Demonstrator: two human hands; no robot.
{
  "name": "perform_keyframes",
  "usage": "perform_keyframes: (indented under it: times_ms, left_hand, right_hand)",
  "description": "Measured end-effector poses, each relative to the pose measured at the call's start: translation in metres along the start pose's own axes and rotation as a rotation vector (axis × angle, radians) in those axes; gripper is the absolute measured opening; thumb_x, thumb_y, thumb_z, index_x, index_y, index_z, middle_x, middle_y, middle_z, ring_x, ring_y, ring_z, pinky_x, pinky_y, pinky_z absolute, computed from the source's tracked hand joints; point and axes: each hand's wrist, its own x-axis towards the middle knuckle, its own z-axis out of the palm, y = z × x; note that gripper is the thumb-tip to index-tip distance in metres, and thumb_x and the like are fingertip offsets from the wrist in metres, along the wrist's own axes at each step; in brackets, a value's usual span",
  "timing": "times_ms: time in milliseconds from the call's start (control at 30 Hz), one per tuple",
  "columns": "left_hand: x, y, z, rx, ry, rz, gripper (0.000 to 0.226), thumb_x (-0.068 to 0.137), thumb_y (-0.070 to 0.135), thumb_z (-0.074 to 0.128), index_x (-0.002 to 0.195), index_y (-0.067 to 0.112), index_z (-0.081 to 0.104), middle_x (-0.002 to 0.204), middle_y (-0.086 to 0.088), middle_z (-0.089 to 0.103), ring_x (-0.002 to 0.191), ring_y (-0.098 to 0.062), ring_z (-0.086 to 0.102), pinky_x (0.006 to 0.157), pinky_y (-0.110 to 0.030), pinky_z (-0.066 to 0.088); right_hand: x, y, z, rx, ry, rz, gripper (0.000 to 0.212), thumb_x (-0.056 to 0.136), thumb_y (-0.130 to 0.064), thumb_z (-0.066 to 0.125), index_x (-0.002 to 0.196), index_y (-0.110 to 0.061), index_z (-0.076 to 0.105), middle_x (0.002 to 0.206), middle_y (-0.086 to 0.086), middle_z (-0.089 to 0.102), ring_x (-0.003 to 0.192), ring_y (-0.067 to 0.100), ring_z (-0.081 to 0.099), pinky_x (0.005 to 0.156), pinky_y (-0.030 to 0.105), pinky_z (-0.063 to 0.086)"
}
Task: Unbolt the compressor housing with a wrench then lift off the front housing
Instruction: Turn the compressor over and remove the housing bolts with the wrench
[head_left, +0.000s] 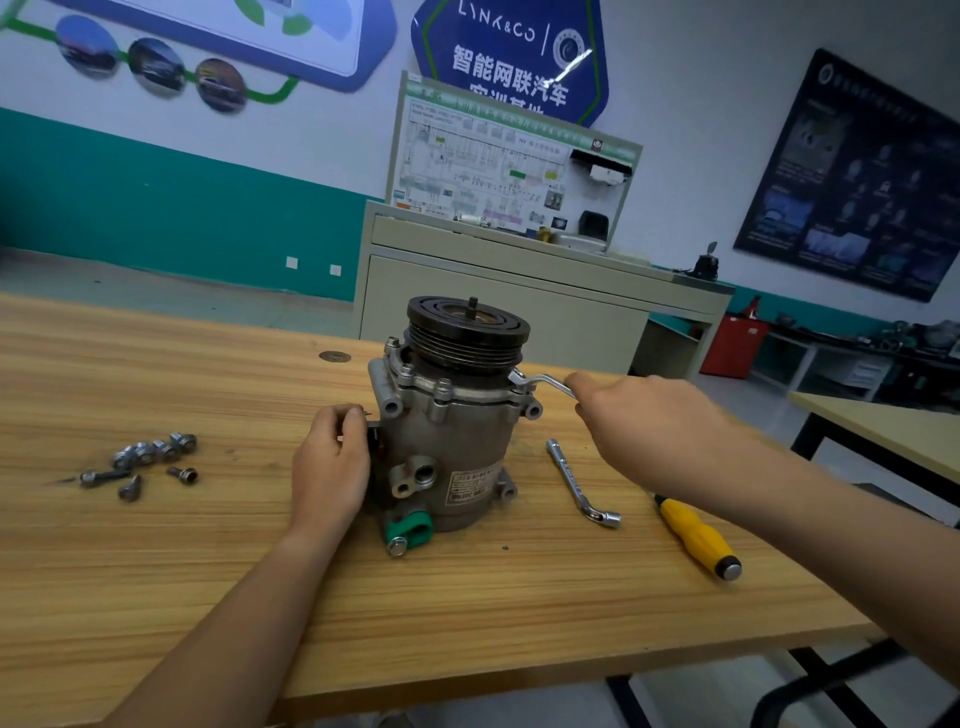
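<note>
The compressor (447, 436) stands upright on its rear end near the middle of the wooden surface (156, 374), with the black pulley (467, 332) on top. Just below the pulley sits the front housing (467, 396), ringed by flange bolts (443, 387), several of which are seated and not yet out. A cranked wrench (543, 382) is set on the bolt at the compressor's right shoulder.

The right hand (639, 415) has its grip closed round the far end of the wrench handle, fingers wrapped over it. The left hand (332, 467) braces the compressor's left side, its fingers curled against the body by a small black fitting there.

To do this step well, the wrench head should probably sit fully down over the bolt head before any pull, since a half-seated ring would likely slip and round the corners. Pulling from the handle's end gives the most leverage, and the bracing hand needs to oppose that turn so the body does not spin or tip. Loosening each bolt a little in turn would let the housing come free evenly.

To the compressor's left lies a cluster of loose bolts (140, 460). To its right lie a second socket wrench (582, 483) and, further out, a yellow-handled screwdriver (698, 538).
</note>
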Motion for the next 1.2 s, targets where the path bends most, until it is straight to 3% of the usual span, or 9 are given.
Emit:
perform_keyframes:
  times_ms: [167, 433, 533, 667, 767, 867, 967, 1100, 1200]
  left_hand:
    - [0.001, -0.003, 0.0, 0.004, 0.0, 0.002, 0.016, 0.097, 0.021, 0.042, 0.09, 0.017, 0.056, 0.074, 0.011, 0.053, 0.068, 0.001, 0.047, 0.053, -0.008, 0.033]
    - [0.002, -0.003, 0.0, -0.017, 0.003, -0.014, 0.017, 0.097, 0.022, 0.042, 0.088, 0.018, 0.057, 0.074, 0.011, 0.052, 0.066, 0.002, 0.048, 0.051, -0.002, 0.032]
    - [0.002, -0.002, 0.0, -0.041, -0.003, -0.027, 0.019, 0.097, 0.022, 0.041, 0.086, 0.021, 0.056, 0.073, 0.01, 0.052, 0.064, 0.01, 0.05, 0.051, 0.0, 0.033]
    - [0.001, -0.001, -0.001, -0.041, -0.011, -0.039, 0.026, 0.098, 0.023, 0.039, 0.077, 0.028, 0.054, 0.073, 0.009, 0.053, 0.066, 0.002, 0.047, 0.051, 0.0, 0.033]
    - [0.001, 0.001, -0.002, -0.055, -0.022, -0.046, 0.027, 0.098, 0.023, 0.039, 0.077, 0.03, 0.053, 0.074, 0.009, 0.053, 0.067, 0.002, 0.048, 0.051, 0.0, 0.033]
    - [0.001, -0.001, -0.003, -0.065, -0.029, -0.033, 0.027, 0.098, 0.023, 0.039, 0.077, 0.03, 0.054, 0.076, 0.01, 0.054, 0.066, 0.014, 0.049, 0.052, 0.0, 0.032]
    - [0.001, -0.003, 0.0, -0.073, -0.022, -0.036, 0.023, 0.098, 0.023, 0.039, 0.082, 0.025, 0.057, 0.077, 0.009, 0.055, 0.065, 0.018, 0.048, 0.051, 0.0, 0.032]
    - [0.003, -0.003, 0.002, -0.058, -0.014, -0.028, 0.022, 0.098, 0.022, 0.039, 0.087, 0.019, 0.058, 0.076, 0.007, 0.055, 0.063, 0.017, 0.047, 0.051, -0.002, 0.033]
    - [0.003, -0.004, 0.002, -0.032, 0.002, -0.003, 0.021, 0.098, 0.022, 0.04, 0.087, 0.017, 0.058, 0.075, 0.008, 0.054, 0.065, 0.009, 0.05, 0.052, -0.003, 0.033]
  right_hand:
    - [0.002, -0.012, -0.017, -0.223, -0.025, -0.009, 0.025, 0.091, -0.003, 0.041, 0.116, -0.006, 0.041, 0.058, -0.001, 0.031, 0.046, 0.014, 0.03, 0.039, 0.025, 0.021]
    - [-0.004, -0.015, -0.028, -0.316, -0.119, -0.016, 0.023, 0.094, -0.005, 0.042, 0.117, -0.004, 0.04, 0.06, 0.001, 0.033, 0.047, 0.013, 0.034, 0.039, 0.023, 0.027]
    - [-0.006, -0.016, -0.028, -0.321, -0.112, -0.02, 0.024, 0.094, -0.007, 0.042, 0.118, -0.003, 0.039, 0.059, 0.001, 0.033, 0.046, 0.013, 0.033, 0.039, 0.022, 0.028]
    - [0.0, -0.008, -0.025, -0.352, -0.141, -0.019, 0.019, 0.095, -0.011, 0.042, 0.113, -0.005, 0.045, 0.061, 0.0, 0.036, 0.048, 0.012, 0.036, 0.039, 0.023, 0.028]
    - [-0.008, -0.013, -0.004, -0.388, -0.305, -0.23, 0.019, 0.094, -0.012, 0.043, 0.107, -0.01, 0.056, 0.07, -0.001, 0.048, 0.057, 0.014, 0.047, 0.042, 0.024, 0.031]
    - [-0.024, -0.03, 0.035, -0.318, -0.443, -0.388, 0.022, 0.094, -0.009, 0.04, 0.113, -0.009, 0.052, 0.093, 0.007, 0.06, 0.077, 0.024, 0.059, 0.044, 0.027, 0.03]
    - [-0.021, -0.02, 0.046, -0.161, -0.355, -0.187, 0.025, 0.095, -0.011, 0.036, 0.117, -0.012, 0.046, 0.099, 0.005, 0.061, 0.078, 0.023, 0.057, 0.047, 0.029, 0.034]
    - [-0.014, 0.006, 0.041, -0.086, -0.145, 0.046, 0.02, 0.098, -0.023, 0.034, 0.115, -0.019, 0.044, 0.071, -0.006, 0.049, 0.054, 0.011, 0.04, 0.042, 0.024, 0.028]
    - [-0.009, 0.016, 0.028, -0.058, 0.005, 0.141, 0.016, 0.099, -0.029, 0.031, 0.105, -0.023, 0.044, 0.062, -0.007, 0.042, 0.054, 0.009, 0.044, 0.044, 0.025, 0.037]
